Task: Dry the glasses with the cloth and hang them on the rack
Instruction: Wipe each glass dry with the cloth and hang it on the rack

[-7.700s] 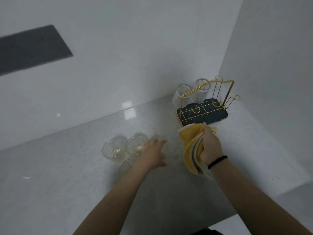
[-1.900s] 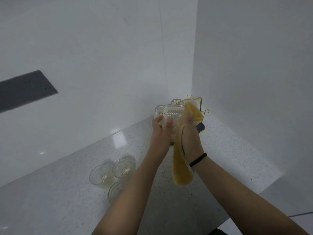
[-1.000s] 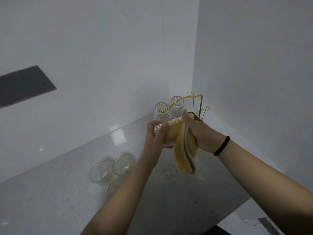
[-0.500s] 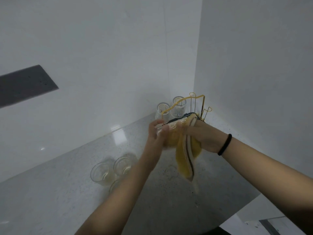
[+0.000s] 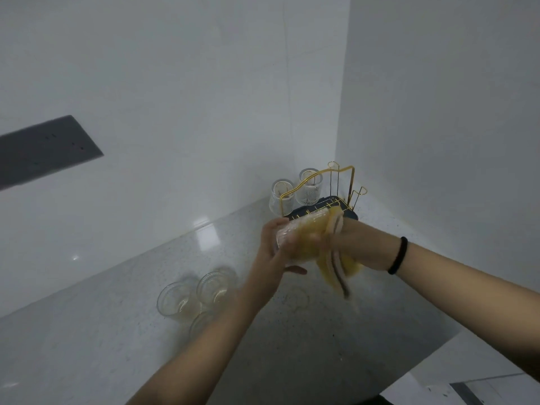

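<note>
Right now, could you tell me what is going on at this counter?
A person is drying a clear ribbed glass, held sideways in the left hand, with a yellow cloth gripped by the right hand. Two glasses hang on the gold wire rack; three more wait on the grey counter.

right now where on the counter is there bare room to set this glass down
Bare counter lies between the three glasses and the front edge, below the cloth. Crowded: the corner with the rack and two hung glasses.
</note>
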The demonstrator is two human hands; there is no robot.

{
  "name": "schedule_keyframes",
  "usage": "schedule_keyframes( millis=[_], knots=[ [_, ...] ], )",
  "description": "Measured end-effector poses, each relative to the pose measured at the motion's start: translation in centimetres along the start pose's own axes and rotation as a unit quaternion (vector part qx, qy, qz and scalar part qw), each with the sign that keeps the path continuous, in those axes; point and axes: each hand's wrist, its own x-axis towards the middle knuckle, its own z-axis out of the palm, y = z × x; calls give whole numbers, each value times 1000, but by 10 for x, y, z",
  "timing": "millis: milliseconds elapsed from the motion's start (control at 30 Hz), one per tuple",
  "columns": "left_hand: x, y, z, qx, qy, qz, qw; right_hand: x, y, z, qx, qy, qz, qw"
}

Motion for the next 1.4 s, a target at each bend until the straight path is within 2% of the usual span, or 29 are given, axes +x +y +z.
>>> schedule_keyframes(
  millis=[33,67,100,133,167,233,267,300,367,433,467,533,567,600,633,700,733,767,833,900,933,1000,1033,1067,1133,1233,1267,1333,1400],
  knots=[
    [0,-2,3,15,19,50,998,-1,-3,0,123,-6,20,992],
    [0,0,6,12,25,65,997,-3,-4,1,160,-33,20,986],
    [0,6,7,6,21,54,998,-4,-3,3,102,-58,18,993],
    [1,14,6,3,13,17,1000,-4,-2,6,-15,-79,15,997],
    [1,25,5,0,-7,-51,999,-5,0,9,-178,-102,8,979],
    [3,38,-1,-5,-62,-228,972,-8,8,15,-473,-152,-26,868],
    [2,42,-4,-3,-94,-291,952,-9,12,19,-545,-150,-42,824],
    [2,40,-6,-11,-118,-321,940,-9,16,20,-568,-134,-50,810],
    [1,32,-6,-66,-134,-315,937,-9,12,18,-529,-105,-61,840],
    [1,18,-3,-102,-95,-232,962,-5,6,5,-358,-74,-33,930],
    [0,10,0,-96,-57,-171,979,-4,4,-1,-222,-63,-12,973],
    [-4,2,11,-50,8,-40,998,-5,0,-5,27,-49,28,998],
    [-4,0,13,-24,27,0,999,-5,1,-5,70,-51,38,996],
    [-3,2,13,-14,35,0,999,-6,3,-2,41,-53,34,997],
    [-1,7,11,-14,29,-34,999,-7,6,1,-67,-55,15,996],
    [3,26,6,-33,-19,-168,985,-10,10,9,-353,-84,-2,932],
    [4,35,1,-47,-49,-238,969,-10,13,14,-455,-94,-11,885],
    [5,40,-2,-53,-69,-284,955,-11,16,16,-503,-83,-19,860],
    [6,42,-5,-55,-81,-296,950,-8,20,16,-483,-48,-44,873],
    [4,35,-1,-71,-61,-240,966,-7,16,10,-429,-14,-55,901],
    [2,29,2,-70,-34,-183,980,-5,16,4,-360,-10,-51,932],
    [-2,14,8,-18,25,-24,999,-7,8,-2,-98,-17,-35,994],
    [-4,8,11,4,37,32,999,-9,4,-4,-12,-24,-29,999],
    [-5,7,13,10,37,47,998,-12,3,-4,-4,-31,-33,999],
    [-6,18,13,-7,15,-28,999,-18,1,3,-185,-42,-42,981],
    [-5,41,7,-41,-68,-243,967,-23,7,12,-483,-68,-43,872],
    [-5,45,5,-53,-84,-272,957,-24,8,13,-505,-46,-58,860],
    [-4,45,3,-85,-100,-260,957,-23,7,9,-463,5,-97,881],
    [-2,35,6,-98,-79,-173,977,-20,1,1,-389,17,-113,914]
  ],
)
